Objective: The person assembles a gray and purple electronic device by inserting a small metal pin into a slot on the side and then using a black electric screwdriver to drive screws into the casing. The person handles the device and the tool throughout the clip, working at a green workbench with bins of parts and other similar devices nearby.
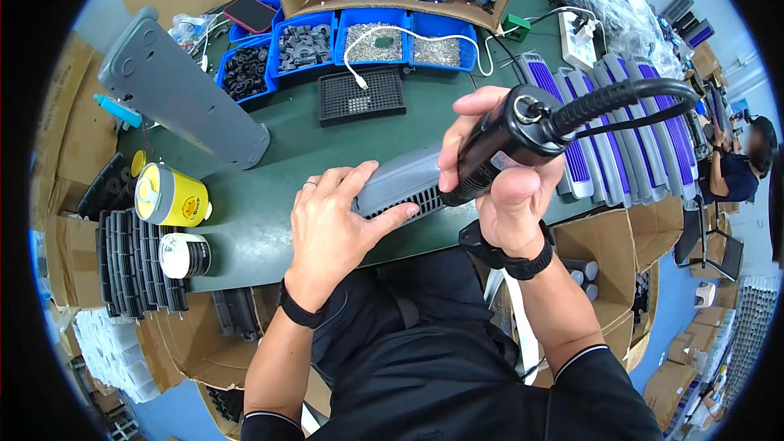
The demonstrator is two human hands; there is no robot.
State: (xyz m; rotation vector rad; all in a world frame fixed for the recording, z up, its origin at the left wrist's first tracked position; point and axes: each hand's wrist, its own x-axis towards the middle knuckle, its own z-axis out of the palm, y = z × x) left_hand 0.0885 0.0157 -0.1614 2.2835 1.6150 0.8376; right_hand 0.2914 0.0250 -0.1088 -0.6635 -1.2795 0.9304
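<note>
My right hand [519,211] is wrapped round a black electric screwdriver [500,145], whose thick cord loops away to the right. Its lower end points down toward a long grey plastic housing [398,182] with a slotted vent along the near side; the tip is hidden, so contact cannot be made out. With thumb on the slotted side and fingers over the top, my left hand [333,214] grips the housing's left end against the green table. A black band circles each wrist.
Blue bins [304,42] of small parts line the back, below a cardboard box [400,12] of blue components. A black grid tray [361,95], a tall grey unit [184,86], a yellow cup [173,194] and purple-grey units [612,131] surround the work. Another person [731,167] sits far right.
</note>
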